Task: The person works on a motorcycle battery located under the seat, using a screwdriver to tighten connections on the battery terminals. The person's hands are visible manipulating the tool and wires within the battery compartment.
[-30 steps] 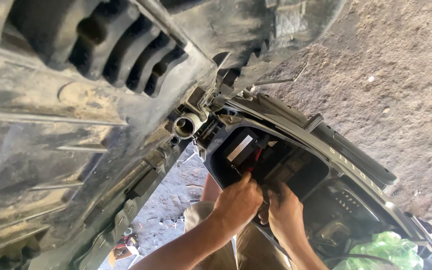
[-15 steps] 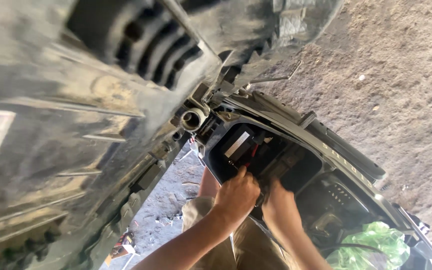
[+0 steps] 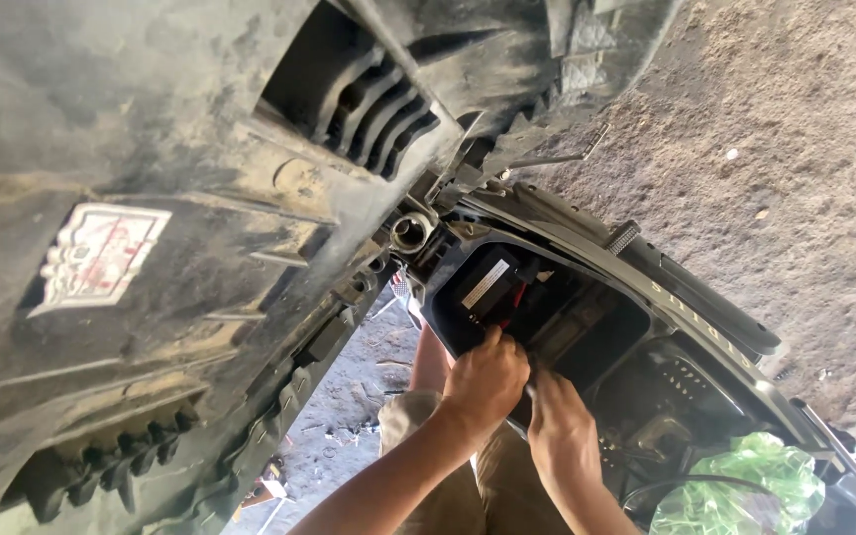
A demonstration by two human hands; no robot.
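Overhead, both hands reached into a scooter's open compartment (image 3: 587,317). The left hand (image 3: 485,381) curled, fingers pressing at a black battery (image 3: 492,287); the right hand (image 3: 562,436), just beside, gripped something unclear. A green bag (image 3: 745,490) lay nearby.

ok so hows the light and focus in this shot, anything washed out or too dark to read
Head view: sun falls evenly on the rough concrete wall; the green plastic bag glares; the compartment above the left hand and right hand sits in deep shadow, so what they grip is unclear; the dusty black panel looms large and slightly soft up close.
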